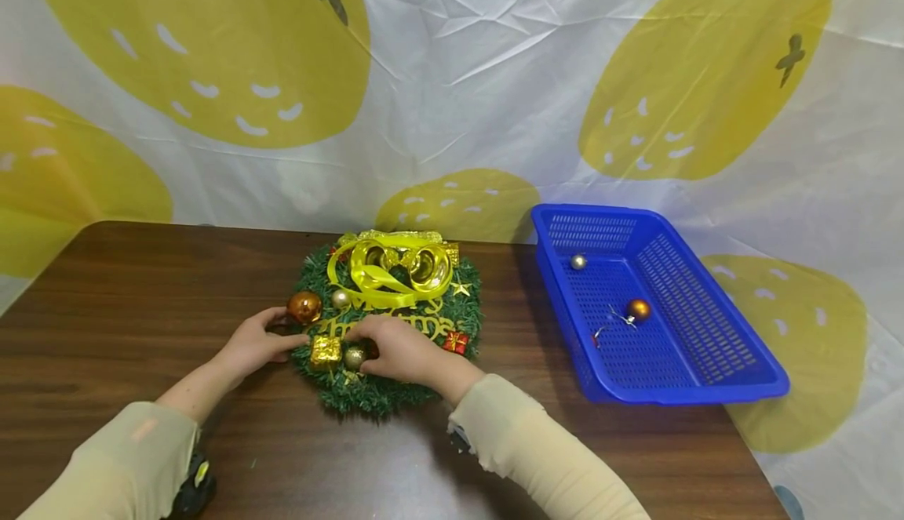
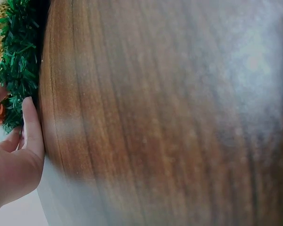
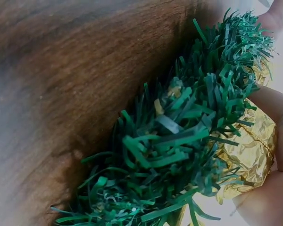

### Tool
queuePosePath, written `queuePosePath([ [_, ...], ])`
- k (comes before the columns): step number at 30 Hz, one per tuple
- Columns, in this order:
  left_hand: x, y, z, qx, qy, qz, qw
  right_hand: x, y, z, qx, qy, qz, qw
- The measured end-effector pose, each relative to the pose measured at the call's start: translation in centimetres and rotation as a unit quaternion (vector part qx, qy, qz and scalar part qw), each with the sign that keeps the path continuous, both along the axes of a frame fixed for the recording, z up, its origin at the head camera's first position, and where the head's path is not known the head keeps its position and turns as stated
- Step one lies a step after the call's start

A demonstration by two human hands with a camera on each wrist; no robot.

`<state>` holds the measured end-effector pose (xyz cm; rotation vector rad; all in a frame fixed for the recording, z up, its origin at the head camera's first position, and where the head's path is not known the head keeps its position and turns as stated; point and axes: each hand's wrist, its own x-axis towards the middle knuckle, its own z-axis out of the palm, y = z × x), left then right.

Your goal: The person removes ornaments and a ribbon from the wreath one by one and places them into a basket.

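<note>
A green tinsel wreath (image 1: 370, 398) lies on the table, carrying gold lettering, a yellow ribbon bow (image 1: 395, 285) and gold bells. My left hand (image 1: 250, 345) grips its left edge, thumb and fingers on either side of the tinsel in the left wrist view. Right beside those fingers are a copper ball (image 1: 304, 307) and a gold gift box (image 1: 326, 352). My right hand (image 1: 404, 354) reaches over the lower part of the wreath, thumb and fingertips around a small gold ball (image 1: 355, 358). In the right wrist view, crinkled gold foil (image 3: 250, 150) shows between the fingers.
A blue plastic basket (image 1: 565, 324) stands to the right, holding a copper ball (image 1: 639, 310), a small pale gold ball (image 1: 578, 262) and a little red piece on wire. A patterned cloth (image 1: 480, 73) hangs behind the brown table (image 1: 176, 285).
</note>
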<state>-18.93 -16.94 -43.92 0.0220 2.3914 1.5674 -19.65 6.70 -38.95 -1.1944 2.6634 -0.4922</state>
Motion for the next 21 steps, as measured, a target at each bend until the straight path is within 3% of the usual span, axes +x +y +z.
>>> queuePosePath([
  [5,0.03,0.00,-0.01,-0.002,-0.001,-0.001,1.0000,0.02,-0.04,0.03,-0.002,0.002,-0.001,1.000],
  [21,-0.05,-0.07,-0.04,0.001,-0.001,-0.001,1.0000,-0.50,0.46,0.09,-0.079,-0.064,-0.025,0.994],
])
